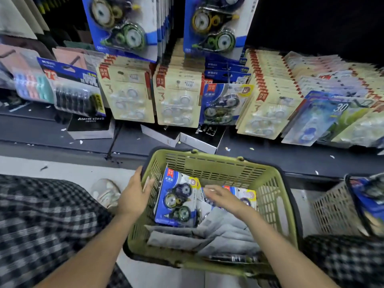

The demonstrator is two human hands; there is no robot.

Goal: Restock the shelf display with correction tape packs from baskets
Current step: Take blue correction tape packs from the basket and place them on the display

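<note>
Correction tape packs: two blue-carded ones (pixel 176 196) (pixel 245 194) visible in green basket (pixel 270 183).
Left hand (pixel 135 194) grips basket's left rim; right hand (pixel 224 197), fingers straight (blurred), hovers over packs.

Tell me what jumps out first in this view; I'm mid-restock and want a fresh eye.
The green basket at bottom centre draws the eye, with a blue correction tape pack standing inside. The left hand grips the basket's left rim, while the right hand reaches in, open, over more packs. Above, the shelf carries rows of cream blister cards and one matching blue pack.
</note>
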